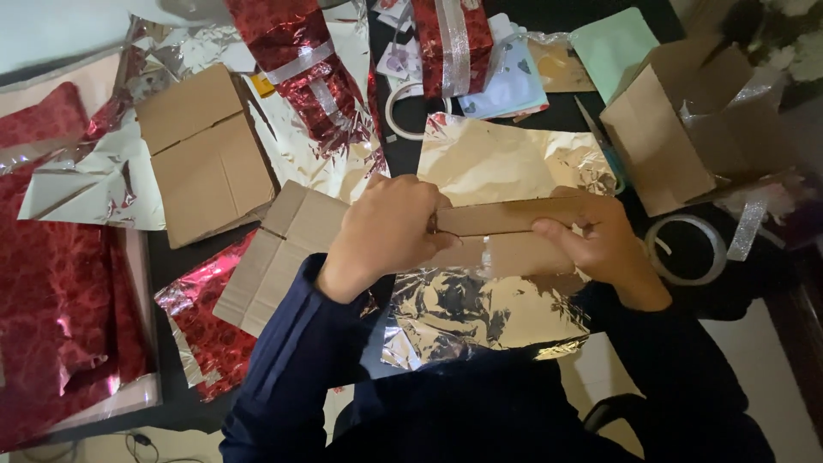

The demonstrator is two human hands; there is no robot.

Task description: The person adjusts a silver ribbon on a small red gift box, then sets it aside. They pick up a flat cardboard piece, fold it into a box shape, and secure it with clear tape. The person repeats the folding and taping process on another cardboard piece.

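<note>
A small brown cardboard box [514,216] lies on a sheet of shiny gold and silver foil paper [497,163] in the middle of the dark table. My left hand [386,227] is closed over the box's left end. My right hand [604,240] grips its right end, thumb stretched along the top flap. The foil spreads out behind the box and crumples toward me below it [480,313]. Both arms wear dark blue sleeves.
A flattened cardboard box [274,257] lies left of my hands on red foil [201,330]. Another flat box [206,150] and a red wrapped parcel [300,60] sit farther back. An open cardboard box [686,120], scissors [604,146] and tape rolls [686,249] [403,107] are nearby.
</note>
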